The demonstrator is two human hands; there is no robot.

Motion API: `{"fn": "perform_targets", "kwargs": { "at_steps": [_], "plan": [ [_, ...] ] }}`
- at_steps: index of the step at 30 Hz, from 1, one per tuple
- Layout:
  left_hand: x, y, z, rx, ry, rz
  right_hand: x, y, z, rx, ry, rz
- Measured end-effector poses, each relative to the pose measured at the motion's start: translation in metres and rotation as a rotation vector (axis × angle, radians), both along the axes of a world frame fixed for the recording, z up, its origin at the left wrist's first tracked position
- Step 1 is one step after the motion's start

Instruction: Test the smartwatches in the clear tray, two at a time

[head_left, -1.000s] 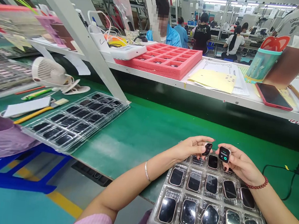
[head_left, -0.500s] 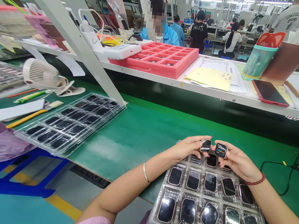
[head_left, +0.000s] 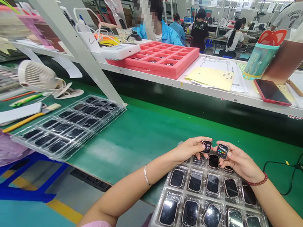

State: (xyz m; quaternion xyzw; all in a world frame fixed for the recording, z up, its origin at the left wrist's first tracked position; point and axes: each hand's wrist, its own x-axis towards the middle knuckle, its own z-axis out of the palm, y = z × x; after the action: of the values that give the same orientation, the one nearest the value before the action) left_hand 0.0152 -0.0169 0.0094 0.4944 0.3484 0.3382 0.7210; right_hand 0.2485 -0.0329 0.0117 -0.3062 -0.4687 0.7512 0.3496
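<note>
My left hand (head_left: 191,149) pinches a small watch body (head_left: 206,146) whose screen is lit with digits. My right hand (head_left: 237,160) grips a second watch body (head_left: 222,151) with a lit coloured screen. Both are held side by side just above the far end of a clear plastic tray (head_left: 160,225) that rests at the near edge of the green bench. Several watch bodies with dark screens lie in the tray's pockets.
A second clear tray (head_left: 67,127) of dark watch bodies lies to the left, beside a small white fan (head_left: 37,75), pens and paper. On the raised white shelf sit a pink foam tray (head_left: 160,58), papers, a red phone (head_left: 271,92) and a cup. Other people work behind.
The left hand's watch has turned face up and its screen is lit. Both hands have drifted slightly down toward the tray, and the view has shifted a little.
</note>
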Motion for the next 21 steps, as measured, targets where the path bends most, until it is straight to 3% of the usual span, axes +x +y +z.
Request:
{"fn": "perform_targets", "kwargs": {
  "at_steps": [21],
  "plan": [
    [0.0003,-0.0008,0.0025,0.025,0.041,-0.013,-0.0003,-0.0012,-0.0006,0.038,-0.017,-0.037]
  ]
}}
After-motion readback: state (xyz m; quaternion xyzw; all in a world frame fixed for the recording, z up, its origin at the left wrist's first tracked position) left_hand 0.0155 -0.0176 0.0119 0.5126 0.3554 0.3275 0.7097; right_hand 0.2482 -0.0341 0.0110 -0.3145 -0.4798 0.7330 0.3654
